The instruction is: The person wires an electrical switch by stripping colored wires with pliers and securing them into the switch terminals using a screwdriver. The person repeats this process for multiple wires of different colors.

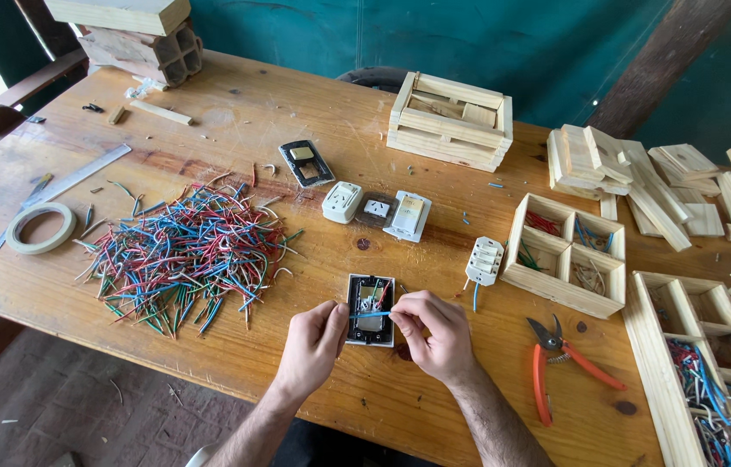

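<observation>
A dark switch module [370, 309] with exposed contacts lies on the wooden table [313, 112] near its front edge. My left hand [313, 344] and my right hand [433, 333] pinch the two ends of a short blue wire [371, 315] stretched across the module. A big heap of cut red, blue, green and white wires [184, 255] lies to the left of my hands.
White sockets and switch parts [376, 210] sit mid-table, one more [484, 260] by a four-compartment wooden tray [566, 253]. Orange-handled cutters [555, 361] lie at right. A long divided wooden box [702, 372], wooden blocks [642, 173], a slatted crate [452, 119], tape roll [40, 227] and metal ruler [37, 207] surround.
</observation>
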